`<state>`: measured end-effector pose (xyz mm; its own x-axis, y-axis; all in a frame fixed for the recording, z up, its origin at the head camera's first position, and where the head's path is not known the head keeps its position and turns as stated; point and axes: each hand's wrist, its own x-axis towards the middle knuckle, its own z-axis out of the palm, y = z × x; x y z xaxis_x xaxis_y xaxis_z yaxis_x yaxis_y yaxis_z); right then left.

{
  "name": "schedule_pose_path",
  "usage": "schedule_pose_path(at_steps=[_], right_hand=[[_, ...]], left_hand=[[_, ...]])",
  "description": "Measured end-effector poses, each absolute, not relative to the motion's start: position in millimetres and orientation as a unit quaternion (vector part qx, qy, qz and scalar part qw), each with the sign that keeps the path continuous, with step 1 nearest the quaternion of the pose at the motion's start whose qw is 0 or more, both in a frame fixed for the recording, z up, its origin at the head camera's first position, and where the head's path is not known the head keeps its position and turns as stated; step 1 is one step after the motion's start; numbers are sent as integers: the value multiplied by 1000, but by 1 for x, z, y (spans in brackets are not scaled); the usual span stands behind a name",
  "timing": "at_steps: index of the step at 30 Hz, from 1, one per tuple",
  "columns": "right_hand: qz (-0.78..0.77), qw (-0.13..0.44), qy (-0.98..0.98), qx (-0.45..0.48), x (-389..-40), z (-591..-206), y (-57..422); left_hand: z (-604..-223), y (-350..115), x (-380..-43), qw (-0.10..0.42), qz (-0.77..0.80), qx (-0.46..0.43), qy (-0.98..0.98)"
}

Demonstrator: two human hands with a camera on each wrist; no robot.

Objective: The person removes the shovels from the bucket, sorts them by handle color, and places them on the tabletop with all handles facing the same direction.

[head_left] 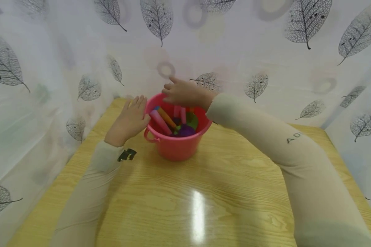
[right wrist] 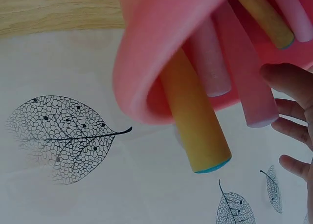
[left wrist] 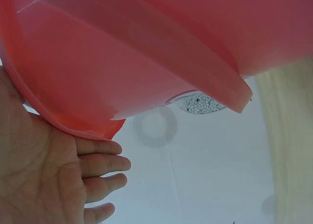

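Note:
A pink plastic bucket [head_left: 177,149] stands on the table, holding several coloured sticks and rounder pieces. Inside are an orange stick [head_left: 167,117] with a blue end, a pink stick [head_left: 160,122], a purple rounded piece [head_left: 187,130] and a green one [head_left: 192,120]. My left hand [head_left: 128,120] rests against the left rim with its fingers extended; the left wrist view shows its palm beside the rim. Over the far rim reaches my right hand [head_left: 183,93], holding nothing visible. In the right wrist view its loosely bent fingers are close to a pink stick [right wrist: 247,72]; contact is unclear.
The wooden table [head_left: 154,202] reaches back to a white leaf-print sheet [head_left: 222,58], which also hangs at both sides. A pink handle [head_left: 149,136] sticks out at the bucket's left. An orange-yellow stick [right wrist: 195,116] juts above the rim.

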<state>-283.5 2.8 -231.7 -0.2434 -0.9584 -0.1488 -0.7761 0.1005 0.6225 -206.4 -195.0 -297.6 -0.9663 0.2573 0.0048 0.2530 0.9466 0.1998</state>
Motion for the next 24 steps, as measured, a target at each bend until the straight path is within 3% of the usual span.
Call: schedule_pose_path(at_steps=[10,24], right_hand=[[-346,89,-741,569,-293,-253,1],[-353,105,-733,572,-297,-264,1]], left_hand=[[-298,-193,-205,9,100,128,987],[-300,-195,-206,7,102,125,987]])
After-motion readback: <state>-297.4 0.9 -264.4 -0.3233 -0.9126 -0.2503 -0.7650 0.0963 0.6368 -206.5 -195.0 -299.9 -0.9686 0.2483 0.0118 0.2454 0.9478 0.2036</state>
